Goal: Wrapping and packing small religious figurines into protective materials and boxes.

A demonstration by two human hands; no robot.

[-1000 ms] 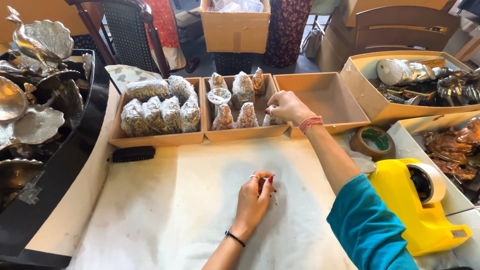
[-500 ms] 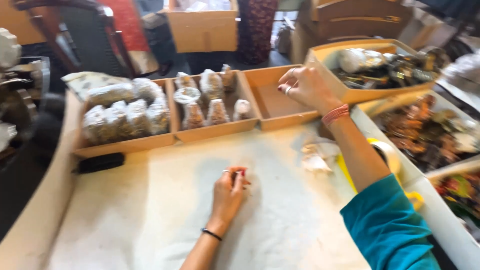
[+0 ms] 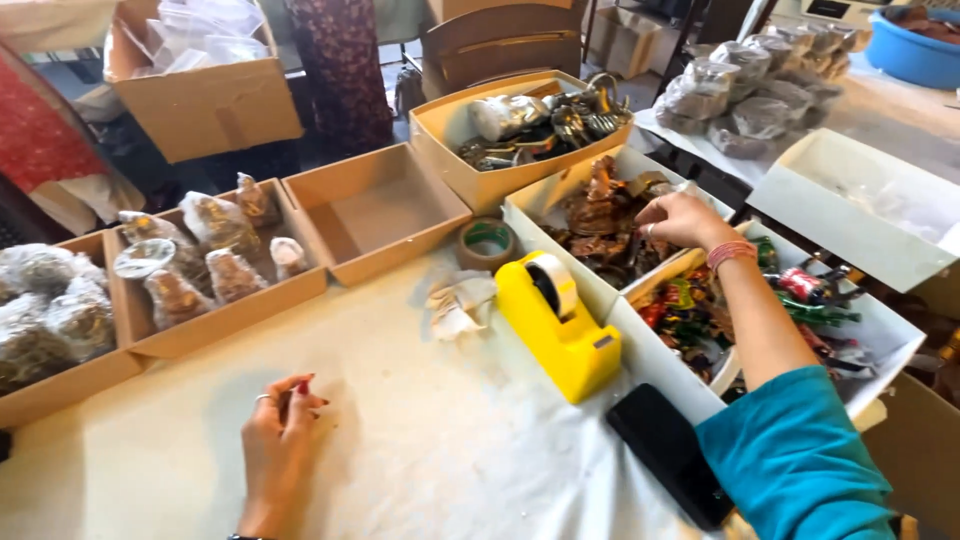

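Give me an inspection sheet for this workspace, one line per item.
Surface: table under white cloth.
Job's things: right hand reaches into white box of brown figurines; left hand rests on cloth, small red item at fingers.
Clutter: yellow tape dispenser, tape roll, crumpled paper, black phone, empty cardboard tray, trays of wrapped bags.
Grippers: both bare hands, nothing clamped firmly.
Cables: nothing seen.
Surroundings: cardboard boxes, chair, blue tub.

Soft, even daylight, faint shadows on the white tabletop [image 3: 420, 440], slight blur toward the edges.
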